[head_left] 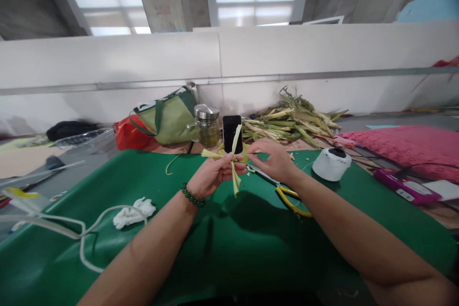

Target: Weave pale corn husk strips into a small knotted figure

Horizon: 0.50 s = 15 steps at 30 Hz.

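My left hand (pixel 211 176), with a green bead bracelet at the wrist, pinches a small cross of pale green leaf strips (pixel 235 182) that look like corn husk. The strips stick out to the left, up and down from the fingertips. Just to the right, my right hand (pixel 275 157) is closed, thumb and fingertips together. Whatever it may hold is too fine to make out. Below it on the green mat lie scissors with yellow handles (pixel 292 203), their blades partly hidden. A white spool of thread (pixel 330 165) stands right of the right hand.
Behind my hands stand a phone (pixel 229 129), a lidded glass mug (pixel 207 129) and a green bag (pixel 168 117). A heap of husks (pixel 294 119) lies against the wall. Left are a crumpled tissue (pixel 134 213) and a white cable (pixel 82 244); right, a purple power strip (pixel 405 186).
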Tool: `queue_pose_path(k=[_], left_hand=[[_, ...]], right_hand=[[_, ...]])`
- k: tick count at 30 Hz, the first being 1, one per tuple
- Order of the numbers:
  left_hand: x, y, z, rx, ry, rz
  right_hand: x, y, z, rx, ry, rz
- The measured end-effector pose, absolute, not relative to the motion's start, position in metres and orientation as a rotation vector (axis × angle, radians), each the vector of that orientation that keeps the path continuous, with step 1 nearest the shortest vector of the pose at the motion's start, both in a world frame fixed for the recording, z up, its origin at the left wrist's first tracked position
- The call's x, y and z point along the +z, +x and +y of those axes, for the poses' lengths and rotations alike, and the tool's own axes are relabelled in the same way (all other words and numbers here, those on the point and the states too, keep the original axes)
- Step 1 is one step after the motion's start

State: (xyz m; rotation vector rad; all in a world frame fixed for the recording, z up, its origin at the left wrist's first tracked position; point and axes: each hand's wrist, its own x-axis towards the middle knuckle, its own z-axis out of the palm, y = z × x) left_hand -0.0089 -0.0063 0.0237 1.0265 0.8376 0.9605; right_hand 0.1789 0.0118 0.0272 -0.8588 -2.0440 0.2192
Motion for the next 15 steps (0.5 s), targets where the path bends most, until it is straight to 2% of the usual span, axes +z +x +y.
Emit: queue_pose_path(k=[3,8,15], left_hand=[[0.02,-0.006,-0.006,0.998,1.067,0.861],[0.015,-0.001,-0.008,1.065,1.18,0.922],[0.003,0.004,-0.002,0.996,1.895,1.045]], right_hand=[[0.031,0.177,-0.001,0.013,-0.702,-2.052],[0.027,0.172,-0.002,0.069,-0.771,-2.171],[0.016,0.165,0.003,0.219,-0.824,-2.232]])
